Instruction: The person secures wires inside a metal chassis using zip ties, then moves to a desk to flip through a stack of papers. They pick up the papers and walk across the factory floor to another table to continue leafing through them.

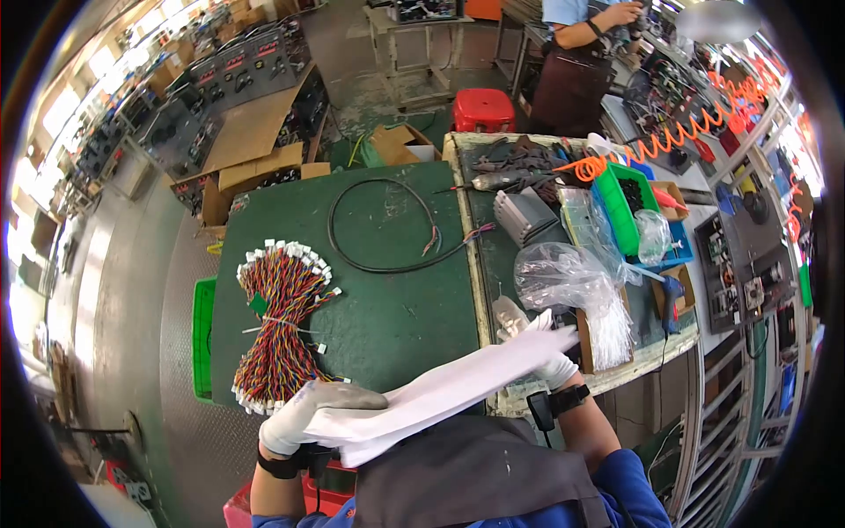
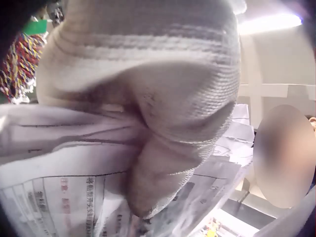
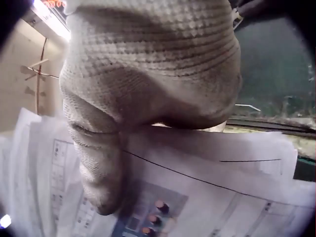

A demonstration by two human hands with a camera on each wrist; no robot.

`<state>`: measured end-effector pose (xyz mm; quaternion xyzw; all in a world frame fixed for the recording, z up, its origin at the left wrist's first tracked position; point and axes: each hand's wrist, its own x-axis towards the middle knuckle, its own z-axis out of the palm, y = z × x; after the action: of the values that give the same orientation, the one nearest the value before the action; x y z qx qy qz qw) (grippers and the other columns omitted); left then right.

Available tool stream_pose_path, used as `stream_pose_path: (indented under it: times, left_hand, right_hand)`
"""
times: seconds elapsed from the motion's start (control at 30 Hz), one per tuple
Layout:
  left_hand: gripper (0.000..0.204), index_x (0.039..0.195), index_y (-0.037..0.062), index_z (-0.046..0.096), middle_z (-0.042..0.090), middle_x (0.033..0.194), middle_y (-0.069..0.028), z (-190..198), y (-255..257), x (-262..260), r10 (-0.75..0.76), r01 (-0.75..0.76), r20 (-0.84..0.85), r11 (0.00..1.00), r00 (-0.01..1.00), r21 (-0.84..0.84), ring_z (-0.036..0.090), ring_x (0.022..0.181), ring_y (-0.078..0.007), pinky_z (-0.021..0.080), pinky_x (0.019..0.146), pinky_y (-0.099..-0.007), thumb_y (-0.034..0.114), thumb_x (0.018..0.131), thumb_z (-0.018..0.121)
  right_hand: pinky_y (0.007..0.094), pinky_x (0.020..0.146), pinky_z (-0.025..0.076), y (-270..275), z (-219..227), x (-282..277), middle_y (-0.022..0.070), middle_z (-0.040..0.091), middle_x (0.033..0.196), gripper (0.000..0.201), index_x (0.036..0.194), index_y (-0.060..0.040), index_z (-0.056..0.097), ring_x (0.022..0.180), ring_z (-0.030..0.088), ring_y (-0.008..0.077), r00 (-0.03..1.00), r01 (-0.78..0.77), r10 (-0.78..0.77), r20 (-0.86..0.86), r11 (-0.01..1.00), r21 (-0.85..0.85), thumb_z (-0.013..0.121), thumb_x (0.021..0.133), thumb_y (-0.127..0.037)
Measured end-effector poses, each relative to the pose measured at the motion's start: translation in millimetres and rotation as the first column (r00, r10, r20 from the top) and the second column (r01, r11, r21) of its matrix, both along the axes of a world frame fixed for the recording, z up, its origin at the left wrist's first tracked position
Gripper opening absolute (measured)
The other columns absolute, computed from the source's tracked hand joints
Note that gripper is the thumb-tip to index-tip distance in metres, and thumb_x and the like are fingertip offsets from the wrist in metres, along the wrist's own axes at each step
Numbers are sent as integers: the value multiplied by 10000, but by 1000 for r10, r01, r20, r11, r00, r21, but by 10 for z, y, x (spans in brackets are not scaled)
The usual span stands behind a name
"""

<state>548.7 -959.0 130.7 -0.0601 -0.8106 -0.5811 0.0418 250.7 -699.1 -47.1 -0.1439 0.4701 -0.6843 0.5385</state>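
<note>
A stack of printed paper sheets (image 1: 453, 380) spans both gloved hands, raised close in front of the apron. My left hand (image 1: 308, 415) grips its left end, with the thumb (image 2: 163, 182) over the printed face. At the other end my right hand (image 1: 554, 365) holds the sheets, its thumb (image 3: 101, 182) lying beside a printed picture of round knobs. Loose edges fan apart in the right wrist view. Left of the stack, a tied bundle of multicoloured wires (image 1: 280, 330) with white connectors lies on the green tabletop (image 1: 396, 321).
A coiled black cable (image 1: 333, 231) lies at the table's back. On the right bench are plastic bags (image 1: 563, 275), a green bin (image 1: 619, 211), a grey finned block (image 1: 525, 217) and white ties (image 1: 609, 330). A red stool (image 1: 482, 110) and another person (image 1: 576, 35) are beyond.
</note>
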Motion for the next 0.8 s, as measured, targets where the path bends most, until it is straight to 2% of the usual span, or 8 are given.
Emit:
stream_pose_path:
  times: [0.07,0.13,0.2,0.3,0.33,0.5,0.63,0.8]
  left_hand:
    - [518,1024,-52,654,646,1079,-179,-61,-53,93,18,-18,17,1000,1000,18,623,996,-311,454,897,-384,407,870,468]
    - [509,1037,-46,651,652,1062,-176,-99,-29,117,157,-189,221,973,963,134,623,989,-314,467,878,-382,410,872,495]
    - [496,1037,-43,648,655,1034,-184,-73,46,61,244,-261,138,957,960,123,625,969,-319,479,858,-385,409,872,531]
    - [465,1131,-68,559,637,1020,-141,-68,68,76,452,-452,-59,892,890,8,623,917,-259,480,858,-368,214,793,710]
    - [514,1196,-59,508,573,1167,-174,12,48,133,466,-529,355,843,810,99,565,1079,-249,455,926,-334,184,778,683]
    - [711,1316,-58,401,537,1237,-172,-643,7,-123,495,-607,352,647,795,461,543,1099,-212,449,937,-331,13,691,731]
    - [572,1253,-29,488,586,1166,-106,-1131,-44,-251,447,-564,350,711,823,420,577,1010,-155,468,882,-269,-32,727,713]
    - [458,1204,-38,527,634,1060,-76,-1007,44,-474,673,-711,260,574,692,405,600,910,-114,492,815,-264,-39,771,673]
  right_hand:
    - [311,968,402,78,684,120,105,523,1284,504,1238,-20,527,1172,499,175,507,-138,157,-848,985,100,683,785,-175]
    - [318,904,452,73,1023,170,125,599,1173,378,1088,2,626,1060,575,174,812,-245,182,-555,969,-41,715,747,-136]
    - [317,854,480,130,1309,346,145,640,1076,354,1013,11,656,979,608,192,884,59,17,-468,987,147,752,688,-94]
    - [300,821,492,94,1711,354,120,645,1042,337,976,18,652,944,609,170,761,107,-98,-641,994,-25,777,671,-55]
    - [297,822,492,78,1757,351,111,641,1045,317,958,23,652,949,604,161,617,55,-163,-770,985,-164,780,678,-54]
    - [311,892,455,34,966,341,103,589,1093,579,1151,-10,551,1006,578,178,779,217,-128,-614,974,72,810,660,-174]
    - [337,947,417,3,501,207,96,620,1057,398,1031,-13,612,1051,566,221,460,208,-136,-877,977,-43,740,669,-118]
    - [299,772,487,-117,512,101,62,660,951,235,961,-15,647,855,618,160,657,284,-262,-707,955,-90,676,729,-40]
